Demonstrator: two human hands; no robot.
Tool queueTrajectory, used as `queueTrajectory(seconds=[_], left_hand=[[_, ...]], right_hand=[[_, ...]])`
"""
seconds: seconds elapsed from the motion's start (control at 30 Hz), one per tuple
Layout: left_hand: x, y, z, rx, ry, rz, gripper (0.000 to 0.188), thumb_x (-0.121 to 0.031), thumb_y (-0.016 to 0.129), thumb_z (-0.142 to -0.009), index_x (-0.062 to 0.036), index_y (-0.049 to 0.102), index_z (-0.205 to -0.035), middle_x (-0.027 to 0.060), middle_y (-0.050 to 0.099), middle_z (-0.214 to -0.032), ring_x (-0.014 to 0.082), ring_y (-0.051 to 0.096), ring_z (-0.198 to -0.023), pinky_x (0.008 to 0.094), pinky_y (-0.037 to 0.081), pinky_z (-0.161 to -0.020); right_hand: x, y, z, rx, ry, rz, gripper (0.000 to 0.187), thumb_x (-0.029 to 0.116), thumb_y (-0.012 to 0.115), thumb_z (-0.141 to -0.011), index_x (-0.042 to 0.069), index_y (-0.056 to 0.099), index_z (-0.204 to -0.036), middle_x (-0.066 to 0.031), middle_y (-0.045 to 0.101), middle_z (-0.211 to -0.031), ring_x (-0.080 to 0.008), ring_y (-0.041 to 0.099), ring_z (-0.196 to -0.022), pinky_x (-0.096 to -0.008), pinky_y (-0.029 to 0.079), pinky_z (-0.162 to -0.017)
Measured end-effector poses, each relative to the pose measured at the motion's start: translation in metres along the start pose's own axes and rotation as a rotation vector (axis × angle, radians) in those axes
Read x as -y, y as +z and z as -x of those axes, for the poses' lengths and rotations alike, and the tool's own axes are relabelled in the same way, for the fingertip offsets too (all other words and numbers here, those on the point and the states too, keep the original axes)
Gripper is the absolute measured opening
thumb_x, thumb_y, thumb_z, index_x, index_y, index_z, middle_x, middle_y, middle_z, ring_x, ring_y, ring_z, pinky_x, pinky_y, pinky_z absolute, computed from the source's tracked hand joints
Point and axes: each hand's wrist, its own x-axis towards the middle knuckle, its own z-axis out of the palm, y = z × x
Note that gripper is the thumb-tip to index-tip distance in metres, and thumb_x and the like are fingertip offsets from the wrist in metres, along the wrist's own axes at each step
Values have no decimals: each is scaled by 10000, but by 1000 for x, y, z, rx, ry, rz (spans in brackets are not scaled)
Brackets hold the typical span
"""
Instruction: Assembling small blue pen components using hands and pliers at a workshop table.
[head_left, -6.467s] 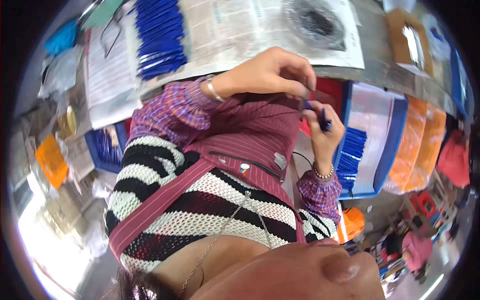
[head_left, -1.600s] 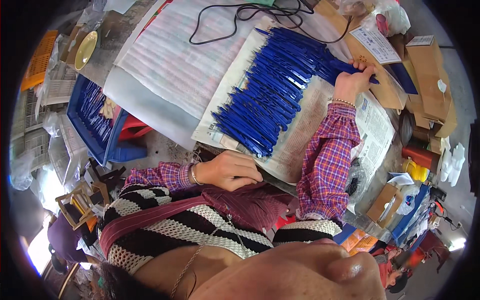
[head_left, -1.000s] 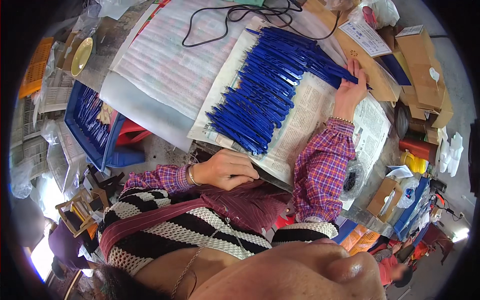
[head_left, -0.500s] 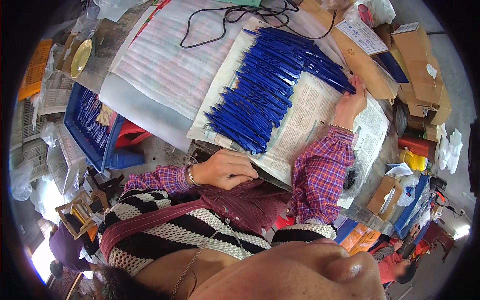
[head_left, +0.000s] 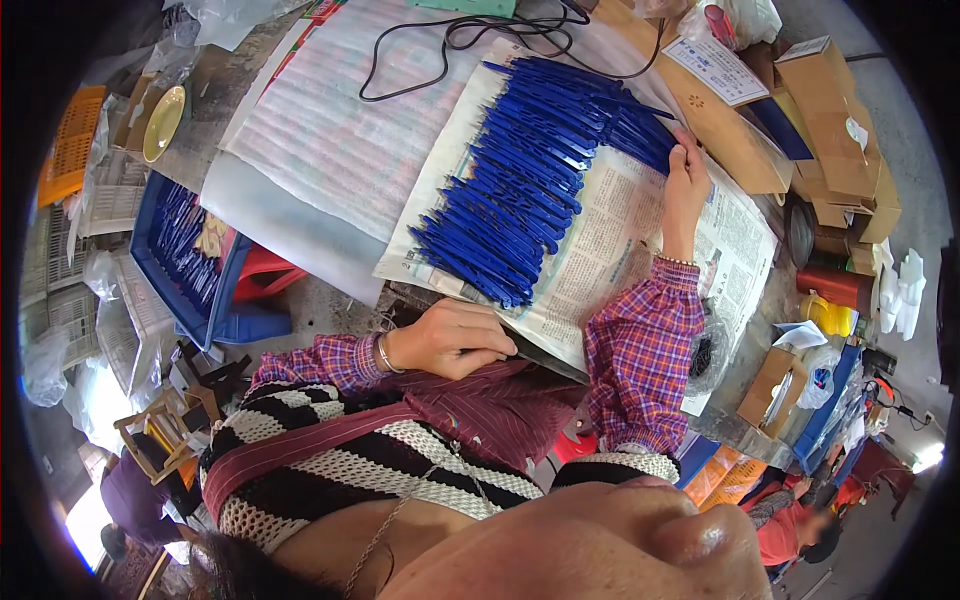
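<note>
Slim blue pointed pieces [head_left: 520, 170], shaped like tweezers, lie side by side in a long overlapping row on newspaper [head_left: 610, 230]. At the row's far right end, several fan out at a different slant. My right hand [head_left: 686, 185] is closed at the outer ends of these fanned pieces, its fingers bent; the fingertips are partly hidden. My left hand [head_left: 450, 338] rests at the table's near edge, in front of the row. Its fingers are curled in and the thumb lies against them, with nothing visible in them.
White foam sheeting [head_left: 330, 130] covers the table's left part, with a black cable [head_left: 440, 75] looped at the back. A blue bin [head_left: 225, 290] of similar pieces stands at left. Cardboard boxes [head_left: 825, 120] are stacked at right. Other people are in the background.
My right hand has moved slightly left and toward me, and the fanned pieces' ends have shifted left, closer to the row. My left hand has stayed still.
</note>
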Motion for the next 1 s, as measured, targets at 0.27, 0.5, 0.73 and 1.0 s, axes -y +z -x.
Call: queueTrajectory(seconds=[0.27, 0.5, 0.73, 1.0], left_hand=[[0, 0, 0, 2, 12, -7, 215, 59, 683, -690, -20, 666, -889, 94, 651, -790, 259, 633, -672, 329, 509, -580], [-1, 1, -1, 0, 0, 11, 226, 69, 682, -678, -21, 666, -885, 96, 652, -785, 261, 631, -668, 330, 508, -577], [-2, 0, -1, -5, 0, 10, 227, 68, 683, -680, -22, 666, -888, 97, 648, -781, 261, 625, -658, 330, 505, -570], [-2, 1, -1, -4, 6, -1, 222, 63, 680, -686, -22, 665, -891, 96, 647, -781, 261, 627, -660, 329, 506, -570]], right_hand=[[10, -10, -20, 29, -202, 350, 306, 44, 535, -858, 53, 633, -1148, -188, 656, -1085, -321, 621, -1010, -351, 467, -888], [4, -4, -45, 84, -259, 643, 362, 14, 523, -788, 125, 662, -1103, -181, 670, -946, -376, 630, -835, -435, 503, -756], [3, -2, -48, 89, -435, 676, 331, 6, 533, -790, 130, 678, -1061, -92, 645, -1022, -319, 612, -910, -403, 494, -766], [5, 2, -49, 112, -525, 759, 219, 64, 589, -814, 103, 682, -1009, -46, 623, -1030, -286, 608, -924, -377, 497, -772]])
